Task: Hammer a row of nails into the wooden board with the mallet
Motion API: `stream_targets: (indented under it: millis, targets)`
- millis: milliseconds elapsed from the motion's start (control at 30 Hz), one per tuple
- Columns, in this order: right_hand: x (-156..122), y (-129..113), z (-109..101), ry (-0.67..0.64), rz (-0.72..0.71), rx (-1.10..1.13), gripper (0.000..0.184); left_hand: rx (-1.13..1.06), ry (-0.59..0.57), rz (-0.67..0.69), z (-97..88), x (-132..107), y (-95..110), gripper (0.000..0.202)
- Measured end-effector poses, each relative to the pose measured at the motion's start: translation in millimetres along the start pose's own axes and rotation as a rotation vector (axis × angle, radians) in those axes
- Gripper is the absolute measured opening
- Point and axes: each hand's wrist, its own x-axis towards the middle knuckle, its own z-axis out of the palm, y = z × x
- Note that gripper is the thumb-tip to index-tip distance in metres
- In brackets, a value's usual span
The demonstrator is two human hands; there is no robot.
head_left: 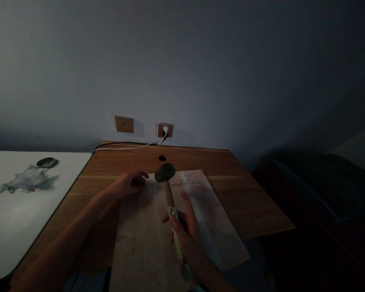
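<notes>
My right hand (188,235) grips a hammer (169,195) by its handle, with the index finger stretched out along one side. The hammer's rounded dark head (164,172) is raised over the far part of a pale wooden board (142,239). Across the board near its far edge runs a row of small shiny nails (180,183), partly covered by the hammer. My left hand (131,183) rests at the board's far left corner with curled fingers, thumb and index close together. Whatever lies between those fingertips is too dark to see.
The board lies on a wooden desk (255,202) against the wall. A white table (15,227) at left bears crumpled plastic (32,177) and a dark round object (47,162). White and black cables (127,148) lead to a wall socket (166,129).
</notes>
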Motion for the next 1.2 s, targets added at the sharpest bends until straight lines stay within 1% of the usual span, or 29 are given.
stream_targets:
  millis: [67,133,233,267,300,367,433,500,533,600,667,733,767,800,833,867,900,967,1000,1033,1067,1100,1133,1200]
  targets:
    - [-3.0,-6.4,-8.2,0.031,-0.036,0.0,0.055,-0.025,-0.029,0.015,-0.7,-0.3,-1.8,0.042]
    - [-5.2,-12.5,-21.2,0.02,-0.058,-0.097,0.044,-0.021,-0.035,0.018,-0.7,-0.2,-3.0,0.041]
    - [-10.3,-15.2,-43.2,0.068,-0.036,-0.26,0.026,-0.011,-0.028,0.01,0.4,-0.1,-2.0,0.041]
    - [-13.3,-13.7,-49.1,0.089,-0.014,-0.286,0.023,-0.015,-0.024,0.007,0.9,-0.1,-1.4,0.041]
    - [-17.1,-11.4,-53.7,0.093,0.015,-0.297,0.023,-0.022,-0.019,0.006,1.5,0.0,-1.1,0.041]
    - [-25.6,-5.6,-58.3,0.064,0.095,-0.283,0.031,-0.039,-0.008,0.004,2.4,0.1,-2.0,0.041]
    - [-32.9,-1.9,-58.8,0.023,0.188,-0.249,0.042,-0.054,0.0,0.006,3.1,0.5,-4.2,0.041]
    - [-36.6,-3.4,-58.8,-0.032,0.272,-0.259,0.053,-0.051,0.0,0.003,3.4,1.1,-6.1,0.041]
    - [-37.0,-6.5,-59.8,-0.062,0.29,-0.31,0.057,-0.04,0.001,0.002,3.8,1.3,-6.3,0.042]
    - [-35.8,-15.8,-64.4,-0.128,0.279,-0.496,0.057,0.016,0.027,0.009,5.1,0.4,-4.3,0.043]
    - [-34.5,-25.9,-71.5,-0.183,0.25,-0.718,0.055,0.132,0.111,0.035,8.0,-4.5,0.5,0.044]
    - [-35.5,-31.8,-79.6,-0.235,0.221,-0.867,0.056,0.293,0.229,0.066,12.0,-17.1,6.5,0.044]
    - [-37.4,-32.1,-84.0,-0.274,0.193,-0.902,0.057,0.374,0.289,0.077,14.4,-27.3,9.0,0.044]
    - [-40.3,-30.4,-89.0,-0.317,0.135,-0.921,0.056,0.443,0.319,0.079,16.9,-40.4,10.8,0.045]
    - [-44.1,-26.8,-94.8,-0.347,0.045,-0.935,0.054,0.5,0.367,0.063,19.5,-56.1,11.4,0.044]
    - [-48.5,-21.9,-101.4,-0.355,-0.073,-0.954,0.051,0.542,0.406,0.043,22.4,-73.9,10.6,0.043]
    - [-53.3,-16.3,-109.1,-0.331,-0.212,-0.984,0.048,0.576,0.402,0.008,25.7,-93.0,8.3,0.044]
    - [-62.4,-5.3,-126.1,-0.172,-0.503,-1.097,0.042,0.65,0.376,-0.083,33.6,-130.5,0.4,0.043]
    - [-66.0,-1.0,-134.7,-0.125,-0.611,-1.14,0.04,0.685,0.377,-0.111,38.3,-146.6,-4.0,0.04]
    - [-68.6,2.0,-142.8,-0.099,-0.684,-1.164,0.04,0.71,0.387,-0.141,43.6,-159.8,-7.9,0.038]
    - [-70.1,3.7,-150.1,-0.094,-0.727,-1.181,0.04,0.713,0.36,-0.176,49.1,-169.4,-10.4,0.037]
    - [-70.6,4.5,-156.4,-0.094,-0.748,-1.197,0.041,0.714,0.357,-0.193,54.7,-175.2,-11.1,0.038]
    - [-70.4,4.6,-161.8,-0.092,-0.755,-1.217,0.041,0.713,0.374,-0.202,59.9,-177.5,-9.7,0.039]
    - [-69.1,4.3,-170.3,-0.082,-0.767,-1.283,0.038,0.688,0.37,-0.216,68.4,-173.3,-1.6,0.044]
